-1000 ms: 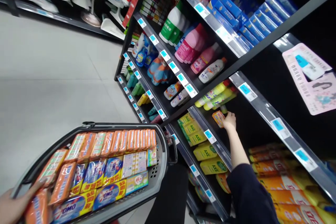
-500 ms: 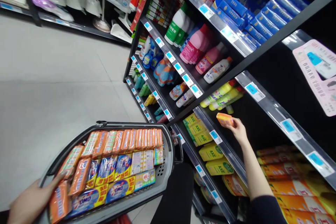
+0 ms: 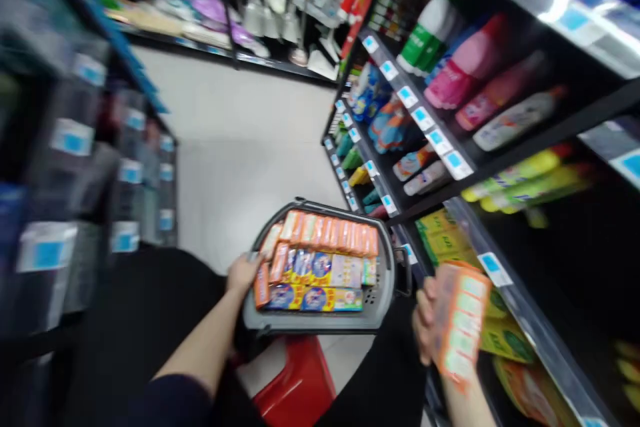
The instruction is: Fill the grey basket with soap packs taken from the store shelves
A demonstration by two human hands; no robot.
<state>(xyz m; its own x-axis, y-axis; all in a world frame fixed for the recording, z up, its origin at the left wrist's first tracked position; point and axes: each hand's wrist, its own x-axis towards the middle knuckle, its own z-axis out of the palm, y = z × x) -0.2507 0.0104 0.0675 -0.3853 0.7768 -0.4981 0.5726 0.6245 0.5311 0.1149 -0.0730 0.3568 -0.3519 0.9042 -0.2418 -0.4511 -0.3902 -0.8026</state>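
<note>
My left hand [image 3: 243, 272] grips the left end of a grey shopping basket [image 3: 386, 297], its thumb over the rim. Rows of orange-wrapped soap bars [image 3: 326, 232] stand along the basket's far side. Blue-and-yellow OMO packs [image 3: 316, 298] lie in the nearer rows, beside pale printed packs [image 3: 347, 271]. To the right of the basket, my right hand [image 3: 424, 319] is closed round an orange-and-white soap bar [image 3: 463, 321], held up close to the camera and blurred. The bar hides part of the hand and wrist.
Along the right runs a black shelf unit with pink bottles [image 3: 463, 73], yellow-green bottles [image 3: 520, 180] and yellow AXE packs [image 3: 445, 237]. Another shelf rack [image 3: 125, 173] stands at the left. A red plastic stool-like object [image 3: 300, 383] is below the basket. Pale floor [image 3: 240, 167] lies ahead.
My right hand has come away from the shelf with the soap bar, nearer the camera. The view has swung left, so the basket appears further right and smaller. My left hand keeps its grip.
</note>
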